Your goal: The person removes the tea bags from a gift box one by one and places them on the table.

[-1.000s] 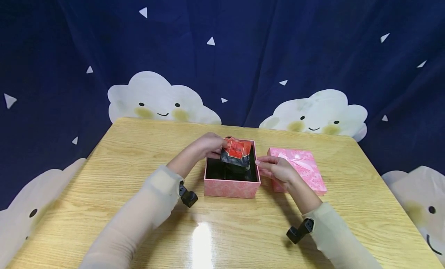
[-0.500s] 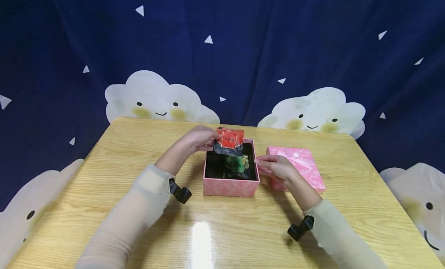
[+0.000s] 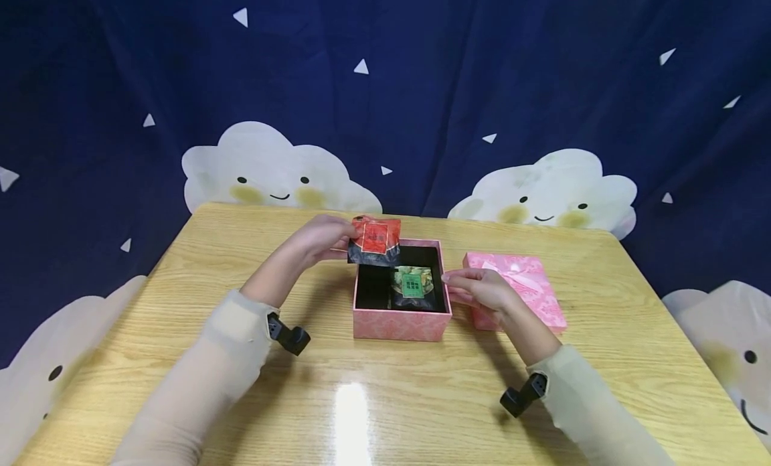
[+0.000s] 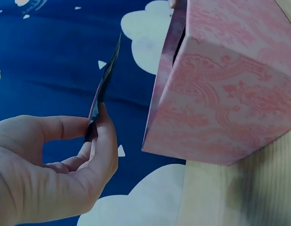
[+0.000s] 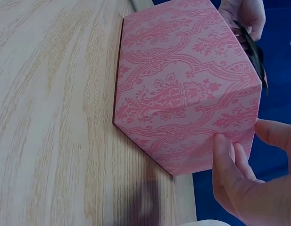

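Between thumb and fingers, my left hand (image 3: 322, 238) pinches the left edge of a flat red and black foil packet (image 3: 375, 242), held up over the back left of the box. The left wrist view shows the packet (image 4: 103, 82) edge-on, apart from the pink patterned gift box (image 3: 397, 324). Inside the box's dark interior, toward the right, lies a black packet with a green label (image 3: 413, 286). My right hand (image 3: 482, 292) holds the box's right wall; in the right wrist view its fingers (image 5: 221, 143) touch the outside and another fingertip sits at the rim.
A pink box lid (image 3: 533, 288) with a ribbon bow lies right of the box, partly behind my right hand. All this stands on a wooden table (image 3: 415, 399). A dark blue curtain (image 3: 409, 104) with clouds hangs behind the far edge.
My left hand has lifted the red and black packet out of the box, up and to the left. The green-labelled packet has come into view. My right hand has stayed at the box's side.
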A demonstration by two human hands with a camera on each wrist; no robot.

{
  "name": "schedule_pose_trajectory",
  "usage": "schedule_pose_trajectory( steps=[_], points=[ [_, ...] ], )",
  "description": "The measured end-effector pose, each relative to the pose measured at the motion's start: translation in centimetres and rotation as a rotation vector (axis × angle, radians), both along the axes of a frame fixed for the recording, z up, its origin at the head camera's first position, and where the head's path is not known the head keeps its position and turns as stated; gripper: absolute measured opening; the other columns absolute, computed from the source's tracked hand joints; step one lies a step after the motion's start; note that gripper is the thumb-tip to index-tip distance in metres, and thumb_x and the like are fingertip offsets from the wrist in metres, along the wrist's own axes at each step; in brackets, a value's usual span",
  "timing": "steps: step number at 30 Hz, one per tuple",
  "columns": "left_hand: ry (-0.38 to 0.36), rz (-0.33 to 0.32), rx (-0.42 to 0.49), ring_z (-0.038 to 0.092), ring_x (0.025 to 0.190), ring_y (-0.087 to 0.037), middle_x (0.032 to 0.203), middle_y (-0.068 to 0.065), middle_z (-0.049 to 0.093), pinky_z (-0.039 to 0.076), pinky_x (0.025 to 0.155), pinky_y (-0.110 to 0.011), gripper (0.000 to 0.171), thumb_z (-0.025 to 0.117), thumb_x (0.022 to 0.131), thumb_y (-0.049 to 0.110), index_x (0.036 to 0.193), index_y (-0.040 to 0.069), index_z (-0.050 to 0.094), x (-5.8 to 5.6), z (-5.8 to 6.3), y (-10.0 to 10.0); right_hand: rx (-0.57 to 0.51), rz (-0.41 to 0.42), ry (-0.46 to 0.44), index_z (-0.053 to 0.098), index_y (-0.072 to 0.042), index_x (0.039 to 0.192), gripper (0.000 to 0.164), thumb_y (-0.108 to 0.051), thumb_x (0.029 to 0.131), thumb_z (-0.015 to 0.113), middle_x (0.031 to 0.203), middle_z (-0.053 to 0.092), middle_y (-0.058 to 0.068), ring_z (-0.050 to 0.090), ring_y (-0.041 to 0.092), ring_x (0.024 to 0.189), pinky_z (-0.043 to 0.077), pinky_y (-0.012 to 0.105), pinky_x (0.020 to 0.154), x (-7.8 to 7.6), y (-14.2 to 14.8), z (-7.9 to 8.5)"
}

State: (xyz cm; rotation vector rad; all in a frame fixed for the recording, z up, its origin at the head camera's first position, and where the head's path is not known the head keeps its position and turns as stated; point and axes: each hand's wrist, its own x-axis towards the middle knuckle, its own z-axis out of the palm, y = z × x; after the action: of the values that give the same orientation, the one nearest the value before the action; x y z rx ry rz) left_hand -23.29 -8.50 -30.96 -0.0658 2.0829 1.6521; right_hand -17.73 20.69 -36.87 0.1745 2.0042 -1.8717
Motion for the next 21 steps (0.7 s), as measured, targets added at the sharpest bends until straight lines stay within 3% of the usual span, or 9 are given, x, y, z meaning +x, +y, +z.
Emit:
schedule_pose_trajectory(
  steps=[7, 15, 21],
  points=[
    [-0.007, 0.01, 0.014, 0.057, 0.07, -0.002, 0.081, 0.006, 0.057, 0.054, 0.067, -0.015, 0.038, 0.051, 0.096, 0.012, 0.13, -0.005, 0.049, 0.2, -0.3, -1.4, -0.006, -0.015, 0.001, 0.058, 0.006, 0.112, 0.025, -0.007, 0.092, 0.062, 0.085, 0.068, -0.008, 0.068, 0.003, 0.082, 0.058, 0.019, 0.082, 0.1, 0.0, -0.1],
    [0.001, 0.028, 0.047, 0.059, 0.073, -0.001, 0.086, 0.005, 0.058, 0.054, 0.071, -0.015, 0.042, 0.05, 0.097, 0.014, 0.134, -0.007, 0.045, -0.1, -0.7, -2.8, -0.026, -0.031, 0.011, 0.053, 0.011, 0.118, 0.03, -0.005, 0.093, 0.059, 0.084, 0.066, -0.007, 0.066, 0.001, 0.08, 0.058, 0.018, 0.081, 0.2, -0.2, -0.4],
    [-0.005, 0.052, 0.09, 0.057, 0.069, 0.002, 0.078, 0.009, 0.059, 0.053, 0.068, -0.012, 0.044, 0.049, 0.098, 0.015, 0.136, -0.009, 0.043, -0.1, -0.6, -3.5, -0.041, -0.026, 0.02, 0.055, 0.01, 0.114, 0.026, -0.005, 0.093, 0.059, 0.085, 0.068, -0.006, 0.067, 0.002, 0.081, 0.058, 0.018, 0.081, 0.2, -0.2, -0.5]
  ],
)
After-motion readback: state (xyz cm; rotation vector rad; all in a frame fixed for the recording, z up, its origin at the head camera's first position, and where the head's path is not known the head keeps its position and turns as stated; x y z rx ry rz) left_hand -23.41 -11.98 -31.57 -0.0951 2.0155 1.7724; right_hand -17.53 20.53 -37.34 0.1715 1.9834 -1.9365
